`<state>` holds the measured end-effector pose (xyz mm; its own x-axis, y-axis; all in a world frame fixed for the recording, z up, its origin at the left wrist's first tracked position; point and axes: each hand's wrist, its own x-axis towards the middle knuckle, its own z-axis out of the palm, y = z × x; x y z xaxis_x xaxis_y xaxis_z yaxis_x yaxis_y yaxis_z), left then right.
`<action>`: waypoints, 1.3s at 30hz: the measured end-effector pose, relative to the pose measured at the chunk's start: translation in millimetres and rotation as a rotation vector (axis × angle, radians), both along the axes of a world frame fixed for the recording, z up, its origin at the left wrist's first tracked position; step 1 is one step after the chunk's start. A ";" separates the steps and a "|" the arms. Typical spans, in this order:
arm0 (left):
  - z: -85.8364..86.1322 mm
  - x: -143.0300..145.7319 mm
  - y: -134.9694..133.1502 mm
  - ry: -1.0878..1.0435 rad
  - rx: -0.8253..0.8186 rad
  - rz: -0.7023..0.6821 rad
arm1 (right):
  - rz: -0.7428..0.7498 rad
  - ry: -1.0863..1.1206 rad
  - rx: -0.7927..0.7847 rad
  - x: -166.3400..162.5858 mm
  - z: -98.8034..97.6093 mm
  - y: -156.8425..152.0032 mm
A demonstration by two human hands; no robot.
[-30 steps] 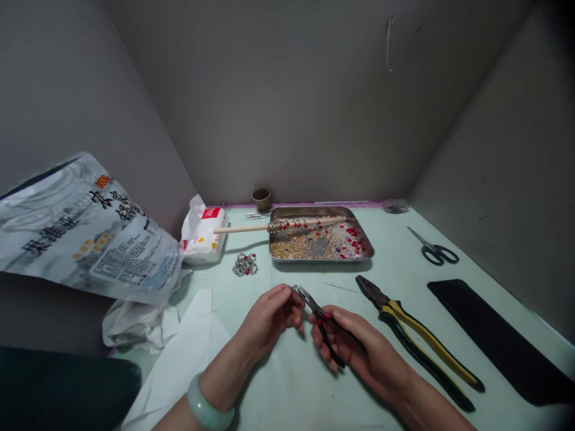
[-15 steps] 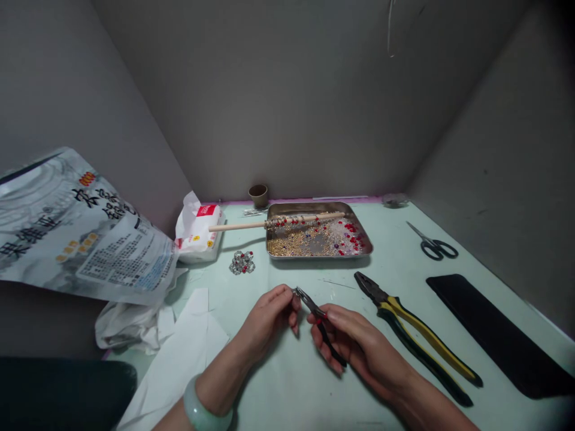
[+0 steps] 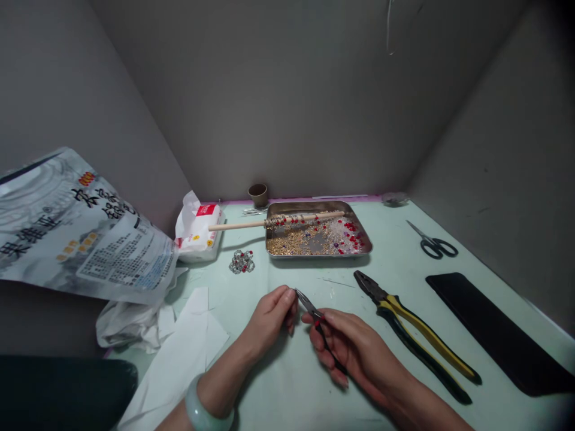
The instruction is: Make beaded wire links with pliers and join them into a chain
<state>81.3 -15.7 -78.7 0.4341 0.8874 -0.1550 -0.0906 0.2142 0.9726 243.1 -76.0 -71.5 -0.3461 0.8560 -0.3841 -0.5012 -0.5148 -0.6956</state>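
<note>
My right hand (image 3: 344, 347) is wrapped round a pair of small needle-nose pliers (image 3: 309, 305) with dark handles. Their tip meets the fingertips of my left hand (image 3: 274, 317). Thumb and fingers of that left hand are pinched together on something too small and hidden to make out. Beyond it lies a cluster of grey and red bead rings (image 3: 242, 262). A metal tray (image 3: 318, 257) farther back holds gold, clear and red beads. Across the tray rests a wooden stick (image 3: 238, 226) with beaded rings on it.
To the right lie large combination pliers (image 3: 415, 335), scissors (image 3: 433, 242) and a black flat pad (image 3: 498, 332). A tissue pack (image 3: 200, 239), a small brown cup (image 3: 258, 194), a big printed bag (image 3: 90, 233) and white paper (image 3: 179, 353) stand or lie at left. Grey walls enclose the table.
The fingers of my right hand have loosened and shifted slightly on the plier handles. My left fingertips have turned a little, covering more of the small piece at the plier tip.
</note>
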 end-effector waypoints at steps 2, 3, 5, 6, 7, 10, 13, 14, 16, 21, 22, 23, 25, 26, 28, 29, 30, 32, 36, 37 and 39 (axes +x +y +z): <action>-0.8 -0.3 0.3 -0.032 -0.013 -0.012 | -0.014 0.081 -0.042 -1.5 0.1 -0.2; -1.1 -0.5 0.6 -0.047 -0.017 -0.019 | -0.017 0.128 -0.068 -1.9 0.2 0.0; -1.2 -0.9 1.1 -0.076 -0.020 -0.037 | -0.005 0.234 -0.130 -1.8 0.9 1.0; -1.0 -1.2 1.3 -0.091 -0.020 -0.044 | 0.009 0.291 -0.163 -1.4 1.2 1.5; -0.6 -1.3 1.3 -0.109 -0.022 -0.050 | 0.024 0.351 -0.194 -0.7 1.5 2.0; 1.5 -1.5 0.4 -0.191 -0.045 -0.059 | 0.059 0.524 -0.249 1.1 0.5 1.7; 3.9 -1.7 -0.9 -0.290 -0.061 -0.078 | 0.083 0.608 -0.227 1.6 -3.7 -0.8; 4.4 -1.9 -1.2 -0.308 -0.057 -0.084 | 0.090 0.615 -0.210 1.5 -5.3 -1.7; 4.8 -2.7 -1.0 -0.301 -0.047 -0.094 | 0.093 0.619 -0.182 1.3 -7.3 -2.5; 3.9 -3.6 0.6 -0.215 -0.064 -0.063 | 0.129 0.560 -0.183 2.0 -1.9 1.0; 4.0 -3.2 0.7 -0.213 -0.078 -0.054 | 0.134 0.544 -0.174 2.2 -0.3 1.9; 4.2 -2.6 0.8 -0.214 -0.095 -0.046 | 0.133 0.526 -0.157 2.5 1.1 2.7; 4.9 -1.2 0.8 -0.226 -0.129 -0.015 | 0.129 0.486 -0.118 3.3 2.9 3.7; 5.2 -0.6 0.9 -0.236 -0.144 0.006 | 0.124 0.460 -0.099 3.8 3.4 3.9; 5.2 0.1 1.5 -0.263 -0.171 0.048 | 0.102 0.388 -0.063 5.1 3.9 3.6; 4.9 0.2 2.0 -0.275 -0.182 0.065 | 0.083 0.331 -0.042 5.7 4.1 3.2; 4.3 0.1 2.6 -0.282 -0.191 0.074 | 0.058 0.256 -0.013 6.2 4.2 2.6; 2.7 -0.3 3.8 -0.290 -0.206 0.081 | 0.014 0.037 0.077 6.9 4.4 0.9; 0.9 -0.8 4.9 -0.307 -0.229 0.070 | -0.021 -0.617 0.395 7.5 3.8 -2.1; 0.9 -0.7 4.8 -0.308 -0.231 0.067 | -0.027 -0.776 0.499 7.6 3.5 -2.2; 0.9 -0.3 4.1 -0.291 -0.232 0.063 | -0.031 -1.010 0.680 7.4 2.7 -1.8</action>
